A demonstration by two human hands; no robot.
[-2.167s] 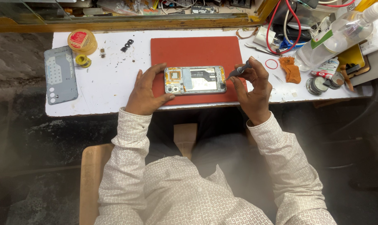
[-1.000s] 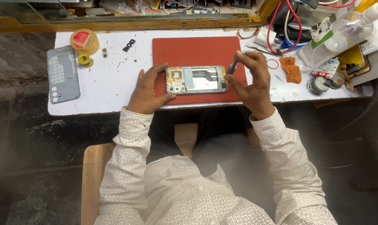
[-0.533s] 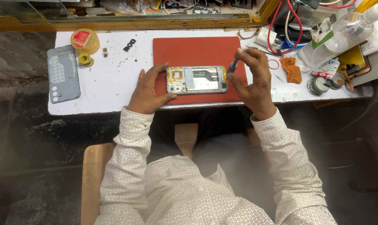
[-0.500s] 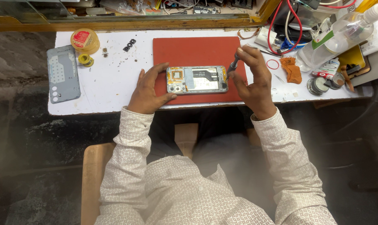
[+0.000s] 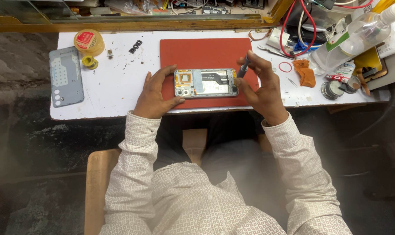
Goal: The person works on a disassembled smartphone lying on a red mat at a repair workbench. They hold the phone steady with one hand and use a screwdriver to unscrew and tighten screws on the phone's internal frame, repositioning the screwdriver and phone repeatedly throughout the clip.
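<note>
Phone (image 5: 206,82), back cover off, lies flat on the red mat (image 5: 206,52) at the middle of the white desk (image 5: 119,87). My left hand (image 5: 156,93) rests against its left end, fingers spread and holding nothing. My right hand (image 5: 260,85) has its fingers closed around a dark screwdriver (image 5: 243,68), tip down at the phone's far right corner. Far left lies the grey back cover (image 5: 66,76).

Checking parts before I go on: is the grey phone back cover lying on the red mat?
No, the grey phone back cover lies on the white table, left of the red mat.
</note>
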